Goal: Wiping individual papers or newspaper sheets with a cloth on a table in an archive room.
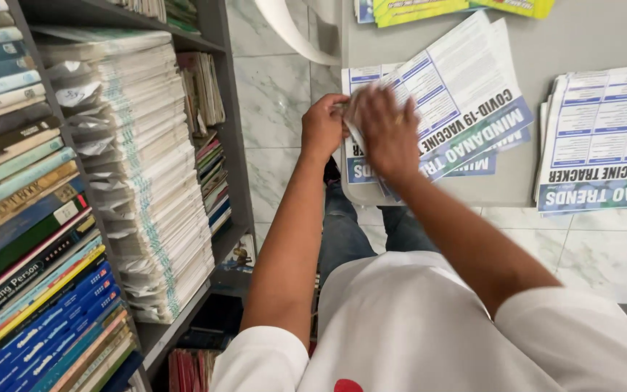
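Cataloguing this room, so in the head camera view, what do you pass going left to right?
Shelved books → tall paper stack → left hand → right hand → printed sheets under the hands → second pile of printed sheets.
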